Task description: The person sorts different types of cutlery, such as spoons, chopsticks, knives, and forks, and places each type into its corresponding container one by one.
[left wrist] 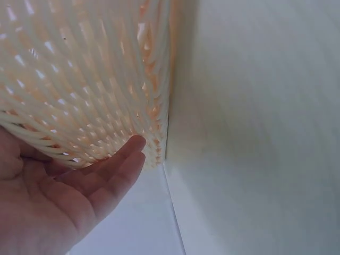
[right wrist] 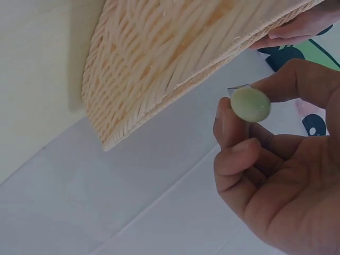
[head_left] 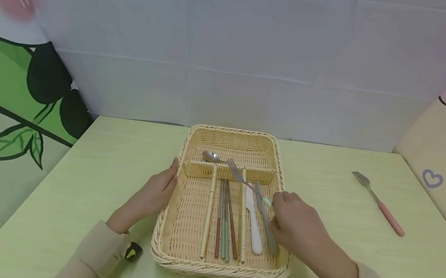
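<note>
My right hand point(head_left: 302, 223) pinches a fork point(head_left: 239, 173) by its light green handle point(right wrist: 251, 104), over the right side of a wicker basket point(head_left: 177, 264). The fork's tines point up and left, above the basket's cross divider. Along the basket's left wall, my left hand point(head_left: 154, 191) rests with its fingers fairly straight, touching the weave in the left wrist view. Inside, several chopsticks point(head_left: 226, 228) lie in the middle compartment. A white-handled knife point(head_left: 254, 228) and a grey-handled knife point(head_left: 269, 230) share the right one. A spoon point(head_left: 212, 157) lies in the back compartment.
A fork with a pink handle point(head_left: 389, 217) lies on the pale table point(head_left: 332, 177) to the right of the basket. Behind the table hangs a light cloth point(head_left: 241, 53), with printed panels on both sides.
</note>
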The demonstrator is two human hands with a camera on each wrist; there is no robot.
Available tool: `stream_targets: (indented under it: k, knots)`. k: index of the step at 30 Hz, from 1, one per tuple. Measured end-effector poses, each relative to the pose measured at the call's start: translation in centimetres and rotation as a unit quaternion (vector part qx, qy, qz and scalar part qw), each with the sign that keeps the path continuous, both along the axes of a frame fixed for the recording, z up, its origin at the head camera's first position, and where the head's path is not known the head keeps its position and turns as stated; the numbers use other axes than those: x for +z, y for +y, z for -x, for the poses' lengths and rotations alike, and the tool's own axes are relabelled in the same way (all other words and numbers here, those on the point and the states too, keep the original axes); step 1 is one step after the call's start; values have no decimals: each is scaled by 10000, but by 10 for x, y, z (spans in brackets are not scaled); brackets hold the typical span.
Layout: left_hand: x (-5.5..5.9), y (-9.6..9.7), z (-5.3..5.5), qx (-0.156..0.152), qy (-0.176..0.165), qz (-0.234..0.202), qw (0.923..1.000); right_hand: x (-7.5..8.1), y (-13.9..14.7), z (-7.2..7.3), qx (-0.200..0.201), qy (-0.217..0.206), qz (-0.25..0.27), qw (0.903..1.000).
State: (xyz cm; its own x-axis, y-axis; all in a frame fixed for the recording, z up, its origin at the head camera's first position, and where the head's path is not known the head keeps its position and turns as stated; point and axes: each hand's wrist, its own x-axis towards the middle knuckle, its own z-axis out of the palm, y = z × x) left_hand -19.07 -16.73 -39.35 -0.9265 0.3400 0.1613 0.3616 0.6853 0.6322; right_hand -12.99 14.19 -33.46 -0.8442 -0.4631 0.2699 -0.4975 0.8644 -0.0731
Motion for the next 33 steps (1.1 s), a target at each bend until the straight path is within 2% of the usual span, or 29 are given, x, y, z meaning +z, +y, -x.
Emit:
stream_targets:
  k: [14, 20, 25, 33]
  knots:
    - [2, -2, 0, 46, -117, -1, 9999, 6, -32, 3, 394, -125, -455, 9981]
    - [2, -2, 0, 63, 17, 79, 9999, 7, -45, 5, 586, -111, -550, 9967]
    - [2, -1, -2, 41, 129, 111, 9998, 12, -54, 7, 526, -248, -750, 9955]
    - [4, 0, -2, 101, 79, 122, 9998, 16, -67, 12, 411, -380, -1076, 9926]
